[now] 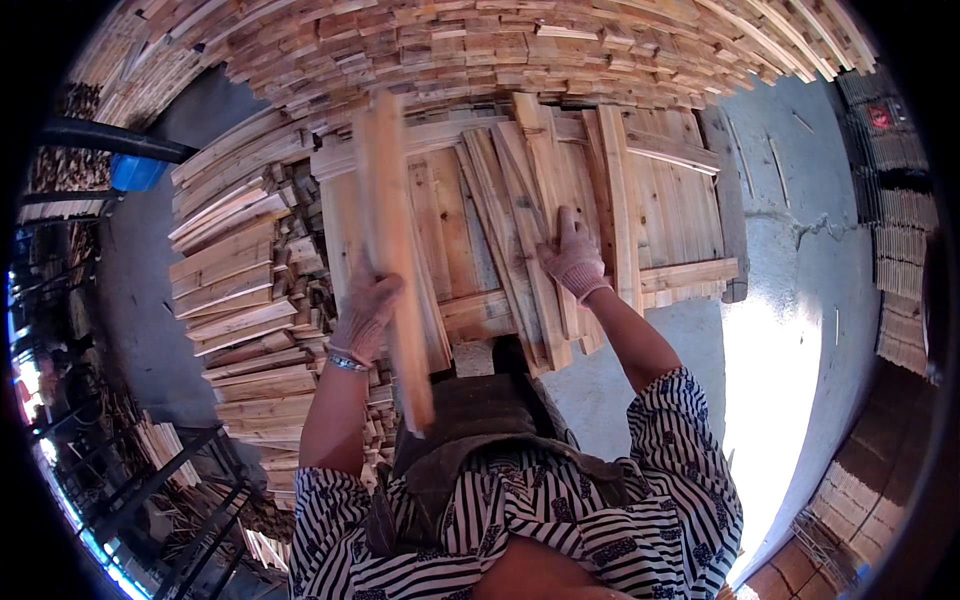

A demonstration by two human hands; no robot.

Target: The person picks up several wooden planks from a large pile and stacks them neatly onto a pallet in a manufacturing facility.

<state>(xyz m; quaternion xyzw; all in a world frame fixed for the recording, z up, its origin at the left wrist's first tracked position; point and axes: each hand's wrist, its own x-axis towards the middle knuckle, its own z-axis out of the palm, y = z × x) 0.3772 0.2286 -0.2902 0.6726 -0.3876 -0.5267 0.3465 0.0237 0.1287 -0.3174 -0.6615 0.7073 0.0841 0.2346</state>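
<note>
Hands apart, both in pale gloves. Left hand clamped on long plank, motion-blurred, held lengthwise above left part of worktop, near end reaching toward wearer's apron. Right hand laid over loose slats near worktop's middle; whether it grips one, cannot tell. Slats lie askew, some overlapping. Stacked timber stands just beside worktop at left; larger wood pile lies beyond far edge. Concrete floor at right, brightly lit in part
</note>
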